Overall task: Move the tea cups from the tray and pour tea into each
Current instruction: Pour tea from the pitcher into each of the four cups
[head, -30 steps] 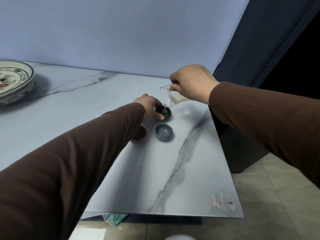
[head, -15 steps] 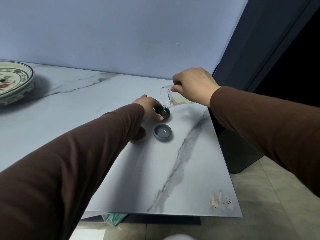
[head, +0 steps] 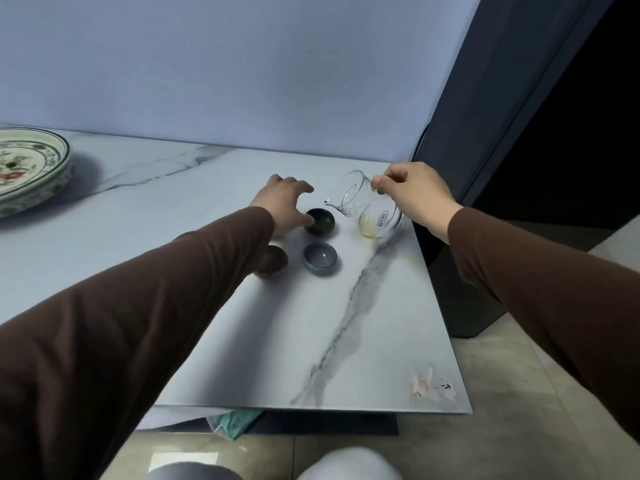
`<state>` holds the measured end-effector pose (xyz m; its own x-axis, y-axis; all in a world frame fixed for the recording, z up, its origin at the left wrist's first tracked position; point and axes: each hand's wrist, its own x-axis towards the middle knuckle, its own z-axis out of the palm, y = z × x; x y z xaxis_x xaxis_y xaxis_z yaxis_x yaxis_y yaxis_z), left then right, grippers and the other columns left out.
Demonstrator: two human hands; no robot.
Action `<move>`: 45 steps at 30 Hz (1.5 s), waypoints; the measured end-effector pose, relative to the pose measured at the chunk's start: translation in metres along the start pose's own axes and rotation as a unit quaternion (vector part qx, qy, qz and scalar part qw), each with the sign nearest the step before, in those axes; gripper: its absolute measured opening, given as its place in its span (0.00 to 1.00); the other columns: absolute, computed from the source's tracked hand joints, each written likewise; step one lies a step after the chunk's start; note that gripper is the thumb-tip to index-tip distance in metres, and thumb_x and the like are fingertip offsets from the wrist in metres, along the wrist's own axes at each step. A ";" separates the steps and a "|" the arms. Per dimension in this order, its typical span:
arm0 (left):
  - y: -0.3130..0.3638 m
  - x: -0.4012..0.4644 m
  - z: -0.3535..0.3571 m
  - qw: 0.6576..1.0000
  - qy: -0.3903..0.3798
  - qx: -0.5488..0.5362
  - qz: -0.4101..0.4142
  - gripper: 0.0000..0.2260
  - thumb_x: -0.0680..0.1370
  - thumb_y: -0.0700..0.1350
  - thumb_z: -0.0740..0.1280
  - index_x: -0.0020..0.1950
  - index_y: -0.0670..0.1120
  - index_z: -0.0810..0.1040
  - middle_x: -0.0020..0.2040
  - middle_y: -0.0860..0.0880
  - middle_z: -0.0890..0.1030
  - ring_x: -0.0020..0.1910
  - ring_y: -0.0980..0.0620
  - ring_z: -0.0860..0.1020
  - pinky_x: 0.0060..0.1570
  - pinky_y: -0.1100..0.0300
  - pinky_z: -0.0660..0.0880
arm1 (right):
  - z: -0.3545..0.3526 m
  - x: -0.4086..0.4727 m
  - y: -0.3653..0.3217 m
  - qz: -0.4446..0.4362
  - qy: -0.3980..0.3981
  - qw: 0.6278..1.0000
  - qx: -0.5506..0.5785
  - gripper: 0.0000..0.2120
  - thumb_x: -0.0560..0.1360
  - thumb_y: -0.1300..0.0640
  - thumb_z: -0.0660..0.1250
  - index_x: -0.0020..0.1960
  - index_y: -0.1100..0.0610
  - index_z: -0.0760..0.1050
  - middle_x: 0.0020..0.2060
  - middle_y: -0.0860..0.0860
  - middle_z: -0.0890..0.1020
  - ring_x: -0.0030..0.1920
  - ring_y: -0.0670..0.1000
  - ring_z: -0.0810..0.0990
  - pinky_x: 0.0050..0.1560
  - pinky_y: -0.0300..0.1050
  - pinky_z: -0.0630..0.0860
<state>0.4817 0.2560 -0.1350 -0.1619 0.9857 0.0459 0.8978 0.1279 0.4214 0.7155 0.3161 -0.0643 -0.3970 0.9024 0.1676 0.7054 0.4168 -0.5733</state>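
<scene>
A dark green tea cup (head: 320, 221) stands on the marble table, with tea in it. My left hand (head: 285, 202) rests against its left side, thumb touching the rim and fingers spread. A grey-blue cup (head: 320, 258) sits just in front of it, liquid inside. A brown cup (head: 275, 259) is mostly hidden behind my left sleeve. My right hand (head: 414, 195) pinches the rim of a clear glass pitcher (head: 369, 206), tilted with its spout toward the dark cup and its base lowered close to the table. A little yellow tea remains in it.
A painted ceramic tray (head: 33, 169) sits at the far left of the table. The table's right edge (head: 440, 306) runs close beside the pitcher, with a dark cabinet beyond. The table's front edge is near, with floor tiles below.
The pitcher has swung back from pouring over the dark cup and come down to the right of it. My left hand has loosened, fingers spreading away from the cup.
</scene>
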 end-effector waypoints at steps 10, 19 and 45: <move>0.010 -0.068 0.013 0.997 -0.030 0.070 0.023 0.33 0.66 0.68 0.69 0.67 0.55 0.74 0.60 0.51 0.79 0.64 0.46 0.67 0.62 0.52 0.67 | -0.006 -0.030 -0.014 -0.115 -0.023 0.984 -0.137 0.13 0.77 0.44 0.65 0.42 0.53 0.79 0.36 0.49 0.81 0.41 0.54 0.76 0.41 0.47 0.71; 0.011 -0.074 0.032 0.997 -0.035 0.066 -0.014 0.36 0.63 0.70 0.70 0.67 0.55 0.74 0.60 0.49 0.79 0.64 0.45 0.68 0.59 0.52 0.67 | 0.006 -0.042 -0.034 -0.235 -0.042 0.934 -0.267 0.12 0.78 0.46 0.63 0.45 0.54 0.76 0.42 0.52 0.82 0.45 0.58 0.78 0.40 0.47 0.67; 0.014 -0.069 0.031 0.998 -0.014 0.056 0.002 0.24 0.66 0.65 0.72 0.58 0.56 0.80 0.42 0.54 0.72 0.58 0.46 0.68 0.53 0.54 0.63 | 0.008 -0.068 -0.063 -0.403 0.008 0.833 -0.379 0.11 0.82 0.49 0.60 0.50 0.55 0.77 0.44 0.51 0.79 0.49 0.56 0.75 0.38 0.46 0.61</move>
<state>0.5179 0.1929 -0.1603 -0.1474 0.9889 0.0208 0.9391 0.1333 0.3166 0.6932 0.2278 -0.0456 -0.9172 0.2956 0.2670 0.3847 0.8314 0.4010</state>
